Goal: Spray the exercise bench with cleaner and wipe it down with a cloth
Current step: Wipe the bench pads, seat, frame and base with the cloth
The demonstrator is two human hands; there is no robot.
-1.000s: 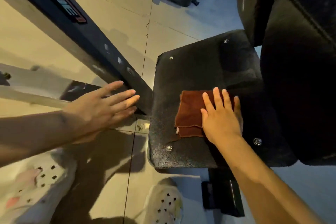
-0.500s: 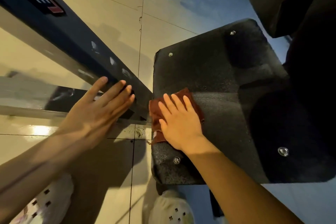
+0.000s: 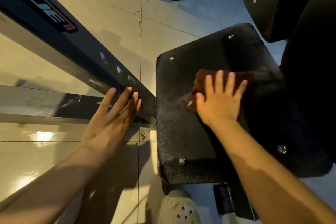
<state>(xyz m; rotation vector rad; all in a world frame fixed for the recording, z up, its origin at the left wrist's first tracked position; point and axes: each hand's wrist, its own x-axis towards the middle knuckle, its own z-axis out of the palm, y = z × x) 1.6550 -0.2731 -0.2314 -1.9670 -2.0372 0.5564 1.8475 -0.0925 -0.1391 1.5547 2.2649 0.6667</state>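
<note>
Cloth [image 3: 201,80] now mid-pad, fingers [image 3: 221,82] flat

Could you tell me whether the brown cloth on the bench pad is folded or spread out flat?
Cannot tell: the brown cloth is blurred, and the right hand, fingers straight, covers most of it.

Under the right grip [image 3: 219,100] lies a rust-brown cloth [image 3: 200,82], soft and napped like terry or microfibre, matt. It rests on the counter [image 3: 178,132], a black pad with a grainy, speckled, rough-looking skin, dull in finish, studded with small shiny metal rivets [image 3: 182,160]. Beyond the left grip [image 3: 111,120] runs a dark painted metal beam [image 3: 76,49], smooth with a low sheen and scuffed pale chips. The floor [image 3: 32,151] below that grip is glossy tile, mirroring a lamp. Near the right forearm sits a pale perforated shoe [image 3: 180,209], matt, seemingly foam or rubber.
</note>
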